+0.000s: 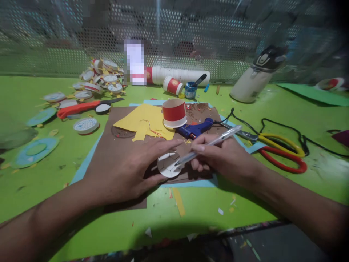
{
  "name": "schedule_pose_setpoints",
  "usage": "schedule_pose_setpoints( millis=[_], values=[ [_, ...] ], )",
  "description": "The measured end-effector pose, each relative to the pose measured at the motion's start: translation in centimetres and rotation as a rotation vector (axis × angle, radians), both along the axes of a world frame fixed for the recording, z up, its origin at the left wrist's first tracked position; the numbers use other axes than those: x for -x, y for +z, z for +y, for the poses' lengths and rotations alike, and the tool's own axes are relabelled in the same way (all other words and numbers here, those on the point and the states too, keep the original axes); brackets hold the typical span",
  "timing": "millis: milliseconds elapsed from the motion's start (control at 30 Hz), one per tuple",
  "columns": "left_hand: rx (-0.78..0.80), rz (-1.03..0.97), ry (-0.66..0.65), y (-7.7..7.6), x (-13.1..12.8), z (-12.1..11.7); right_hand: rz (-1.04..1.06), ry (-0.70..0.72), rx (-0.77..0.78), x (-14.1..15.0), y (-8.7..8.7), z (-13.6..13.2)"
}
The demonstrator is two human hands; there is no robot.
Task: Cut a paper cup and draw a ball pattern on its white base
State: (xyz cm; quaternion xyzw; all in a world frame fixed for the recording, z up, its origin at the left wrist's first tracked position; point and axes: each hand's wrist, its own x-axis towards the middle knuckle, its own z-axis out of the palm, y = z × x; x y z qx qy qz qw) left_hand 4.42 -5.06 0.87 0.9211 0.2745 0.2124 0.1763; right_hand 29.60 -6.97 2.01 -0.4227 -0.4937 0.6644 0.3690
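Observation:
My left hand (125, 173) curls round a small white paper disc (165, 168), thumb and forefinger at its edges. Dark lines on the disc form a football-like pattern. A clear-barrelled pen (211, 145) is pinched in my right hand (222, 158), its tip on the disc's right half. Brown paper (98, 160) lies beneath, over light blue sheets (86, 165). Just beyond my hands are a cut red-and-white paper cup (174, 114), a yellow paper piece (141, 118) and a blue glue gun (197, 128).
Scissors (283, 153) with yellow and red handles lie at right near a black cord (272, 123). A bottle (253, 78) stands behind. On the left are an orange-handled cutter (79, 108) and several decorated discs (85, 125). Stacked cups (182, 75) and a blue jar (191, 91) sit behind.

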Motion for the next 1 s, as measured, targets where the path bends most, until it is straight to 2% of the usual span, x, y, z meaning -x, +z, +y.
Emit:
schedule_pose_setpoints(
  millis=[100, 233, 300, 367, 433, 533, 667, 867, 1000],
  values=[
    [0.020, 0.023, 0.039, 0.1, 0.0, 0.1, 0.091, -0.066, -0.001, -0.4, 0.0, 0.5],
    [0.076, 0.088, 0.101, 0.5, 0.0, 0.1, 0.081, -0.220, -0.138, -0.9, 0.2, 1.4],
    [0.107, 0.104, 0.132, 0.7, -0.2, 0.0, -0.066, -0.307, -0.301, -1.2, 0.0, 1.8],
    [0.141, 0.099, 0.139, 0.9, -0.3, 0.0, -0.314, -0.350, -0.529, -1.6, -0.5, 2.1],
    [0.165, 0.082, 0.140, 1.0, -0.5, 0.1, -0.510, -0.339, -0.711, -1.9, -0.9, 2.3],
    [0.181, 0.066, 0.162, 0.8, -0.6, 0.3, -0.645, -0.296, -0.846, -2.3, -1.3, 2.5],
    [0.227, 0.068, 0.179, 0.3, -0.5, 0.3, -0.734, -0.276, -0.919, -2.2, -1.4, 2.6],
    [0.282, 0.031, 0.183, 0.1, -0.3, 0.2, -0.773, -0.268, -0.990, -0.9, -0.3, 1.2],
    [0.297, 0.010, 0.189, 0.2, -0.3, 0.2, -0.772, -0.373, -1.035, -1.1, -0.2, 1.1]
  ],
)
